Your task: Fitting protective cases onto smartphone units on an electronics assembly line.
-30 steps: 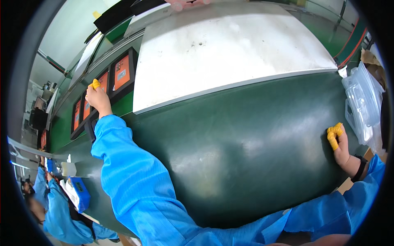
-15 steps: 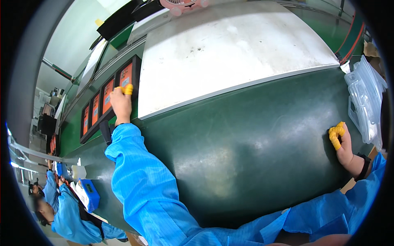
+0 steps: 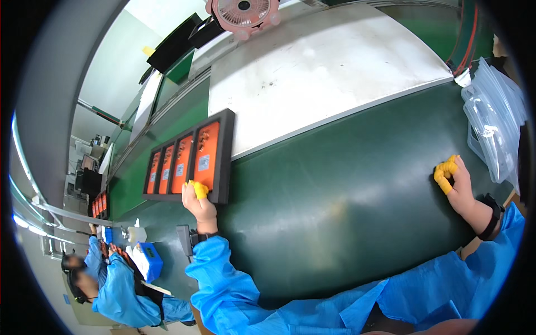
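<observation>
The wide dark green conveyor belt [image 3: 335, 223] carries a long black rectangular tray [image 3: 223, 156] with four orange panels set side by side in its frame, and this tray lies at the belt's far edge, against the pale grey metal work plate [image 3: 335, 67] beyond it. The left hand [image 3: 200, 205], in a blue sleeve with yellow rubber finger cots, reaches out and presses its fingertips on the tray's near corner; the fingers look curled onto the rim rather than wrapped round it, so the hold seems slight. The right hand [image 3: 455, 181] rests well apart on the belt, closed in a loose fist with yellow-capped fingers, and grips nothing that shows.

The likeliest trouble, in my judgement, is the tray swinging: pulled or pushed by one corner only, it may pivot on the smooth belt and jam against the plate's edge (or slide away from the hand). The orange panels appear to sit loose in their bays, so a jerk could shift them. A fingertip slipping onto a panel's face might smear it. The heap of clear plastic bags [image 3: 491, 128] at the right lies near the fist and could be brushed off.
</observation>
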Demonstrator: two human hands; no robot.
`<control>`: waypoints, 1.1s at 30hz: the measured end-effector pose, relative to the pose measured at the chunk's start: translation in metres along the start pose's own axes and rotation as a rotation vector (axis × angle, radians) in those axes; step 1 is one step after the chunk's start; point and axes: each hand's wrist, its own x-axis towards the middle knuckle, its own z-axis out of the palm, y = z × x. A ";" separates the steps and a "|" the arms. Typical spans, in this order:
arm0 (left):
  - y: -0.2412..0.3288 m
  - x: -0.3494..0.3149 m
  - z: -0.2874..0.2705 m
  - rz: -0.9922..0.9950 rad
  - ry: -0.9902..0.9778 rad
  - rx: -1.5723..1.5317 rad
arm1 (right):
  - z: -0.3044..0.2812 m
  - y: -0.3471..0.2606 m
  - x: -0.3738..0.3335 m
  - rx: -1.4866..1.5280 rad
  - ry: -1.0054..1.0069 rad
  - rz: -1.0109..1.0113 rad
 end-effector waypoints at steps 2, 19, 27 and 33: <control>0.026 -0.012 0.000 0.162 0.113 -0.011 | -0.003 -0.003 -0.001 0.002 0.010 0.001; 0.176 -0.104 -0.033 0.105 -0.185 0.077 | -0.021 -0.021 -0.008 0.101 0.239 -0.259; 0.229 -0.105 -0.026 -0.014 -0.181 0.102 | -0.140 0.037 0.006 -0.397 0.823 -0.053; 0.283 -0.083 -0.025 -0.014 -0.183 0.006 | -0.156 0.118 -0.003 -0.493 0.736 0.226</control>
